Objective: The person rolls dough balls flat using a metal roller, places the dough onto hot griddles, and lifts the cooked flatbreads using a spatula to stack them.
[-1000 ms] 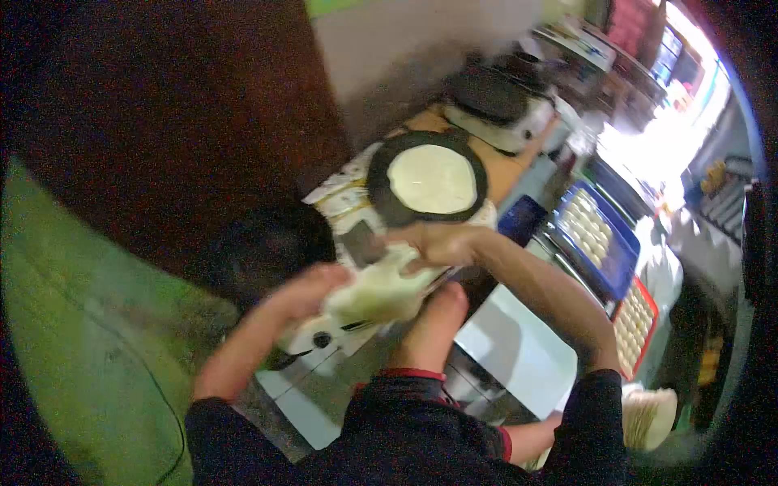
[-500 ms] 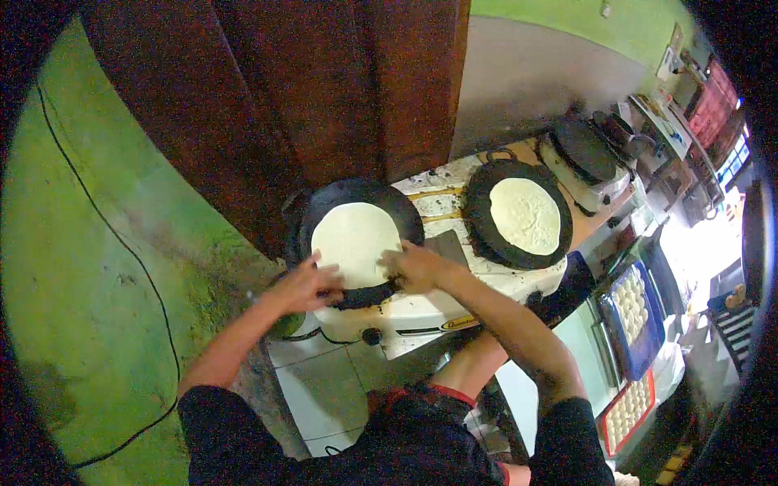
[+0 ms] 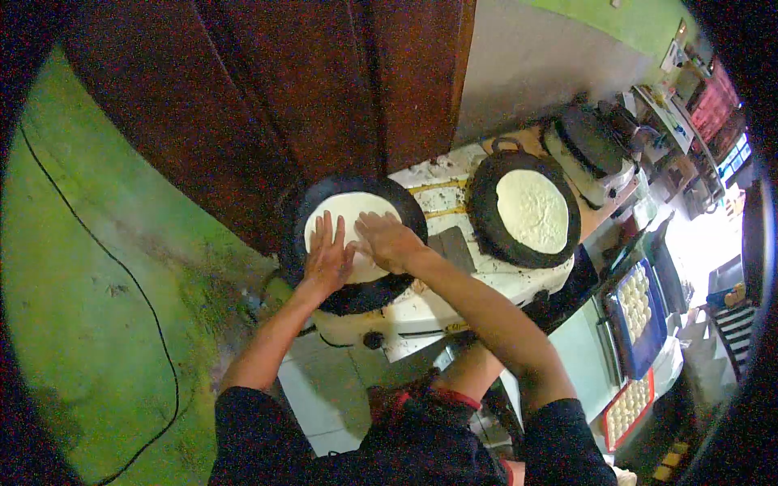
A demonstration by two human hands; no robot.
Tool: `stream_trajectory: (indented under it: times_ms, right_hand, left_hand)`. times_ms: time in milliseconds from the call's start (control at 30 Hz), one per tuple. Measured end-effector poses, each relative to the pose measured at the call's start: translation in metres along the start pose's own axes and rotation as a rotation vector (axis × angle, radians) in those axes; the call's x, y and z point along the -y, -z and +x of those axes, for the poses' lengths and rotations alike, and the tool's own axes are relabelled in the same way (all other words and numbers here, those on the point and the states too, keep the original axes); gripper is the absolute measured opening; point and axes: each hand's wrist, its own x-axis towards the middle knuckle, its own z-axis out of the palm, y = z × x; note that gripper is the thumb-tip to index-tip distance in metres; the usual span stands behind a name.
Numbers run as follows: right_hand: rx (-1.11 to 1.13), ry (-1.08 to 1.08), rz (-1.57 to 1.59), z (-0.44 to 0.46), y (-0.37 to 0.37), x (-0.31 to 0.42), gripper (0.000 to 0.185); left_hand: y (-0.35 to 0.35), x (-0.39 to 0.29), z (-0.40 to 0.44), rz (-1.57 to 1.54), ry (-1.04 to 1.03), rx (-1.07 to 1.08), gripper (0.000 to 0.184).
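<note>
A round sheet of pale flatbread dough (image 3: 353, 204) lies in the black pan (image 3: 407, 208) on the left side of the stove. My left hand (image 3: 328, 257) rests on the left part of the dough, palm down with its fingers stretched out. Beside it, my right hand (image 3: 391, 240) lies flat on the right part, fingers extended toward the middle. The two hands nearly meet at the thumbs. On the right burner a second black pan (image 3: 491, 235) holds another flatbread (image 3: 532, 211) with a bumpy, wrinkled surface.
Both pans stand on a white gas stove (image 3: 429, 314), with a dark flat block (image 3: 454, 247) between them. Further right are a covered round griddle (image 3: 596, 144), a blue tray (image 3: 651, 340) of dough balls and a red-rimmed tray (image 3: 609, 437) of more. A brown wooden door (image 3: 324, 89) stands behind.
Both hands have moved from the dough's near edges up onto its surface and closer together, and now lie flat. The dough sits slightly further left and higher in view.
</note>
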Motion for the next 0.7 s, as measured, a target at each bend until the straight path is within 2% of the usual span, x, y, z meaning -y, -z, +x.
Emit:
stream_trajectory:
  times_ms: [33, 67, 100, 133, 200, 233, 300, 333, 367, 400, 433, 467, 500, 567, 600, 700]
  right_hand:
    - [0.068, 0.021, 0.066, -0.018, -0.003, 0.003, 0.050]
    - [0.129, 0.047, 0.126, -0.031, -0.006, 0.007, 0.047]
    - [0.359, -0.104, 0.141, -0.044, 0.032, 0.037, 0.041]
    - [0.315, 0.041, 0.053, -0.057, 0.025, 0.039, 0.035]
    - [0.545, 0.097, 0.050, -0.057, 0.040, 0.056, 0.051]
    - [0.356, 0.145, 0.042, -0.053, 0.031, 0.060, 0.050]
    - [-0.037, 0.241, 0.018, -0.038, 0.004, 0.066, 0.050]
    - [0.054, 0.120, 0.076, -0.038, -0.005, 0.075, 0.049]
    - [0.146, -0.002, 0.132, -0.041, -0.013, 0.085, 0.048]
    - [0.232, -0.129, 0.189, -0.043, -0.016, 0.088, 0.047]
    - [0.380, 0.007, 0.227, -0.052, 0.024, 0.093, 0.045]
    - [0.350, 0.013, 0.327, -0.069, 0.064, 0.098, 0.042]
    - [0.259, -0.010, 0.421, -0.096, 0.077, 0.091, 0.040]
    - [0.003, -0.077, 0.596, -0.164, 0.087, 0.078, 0.037]
    - [-0.033, -0.168, 0.566, -0.202, 0.090, 0.072, 0.038]
    - [-0.226, -0.601, 0.593, -0.317, 0.104, 0.063, 0.039]
  left_hand:
    - [-0.012, 0.004, -0.016, -0.170, -0.052, 0.027, 0.064]
    - [-0.035, 0.019, -0.028, -0.162, -0.027, 0.274, 0.066]
    - [-0.033, 0.023, -0.044, -0.142, -0.021, 0.289, 0.068]
    - [-0.026, 0.023, -0.050, -0.120, -0.021, 0.301, 0.070]
    - [0.027, 0.006, -0.044, -0.048, 0.036, 0.330, 0.071]
    - [0.047, -0.001, -0.040, -0.006, 0.064, 0.346, 0.071]
    - [0.059, -0.004, -0.032, 0.154, -0.035, 0.489, 0.065]
    - [0.063, -0.006, -0.030, 0.234, -0.085, 0.556, 0.062]
    - [0.051, 0.000, -0.030, 0.348, -0.011, 0.749, 0.048]
    - [0.071, -0.009, -0.025, 0.352, -0.013, 0.793, 0.045]
    - [0.105, -0.027, -0.018, 0.357, -0.022, 0.841, 0.041]
    - [0.123, -0.039, -0.014, 0.355, -0.028, 0.895, 0.038]
    - [0.121, -0.033, -0.018, 0.331, 0.045, 0.814, 0.036]
    - [0.137, -0.050, -0.026, 0.309, -0.083, 0.540, 0.037]
    - [0.143, -0.067, -0.026, 0.283, -0.166, 0.401, 0.038]
    - [0.108, -0.148, -0.006, -0.224, -0.275, 0.390, 0.047]
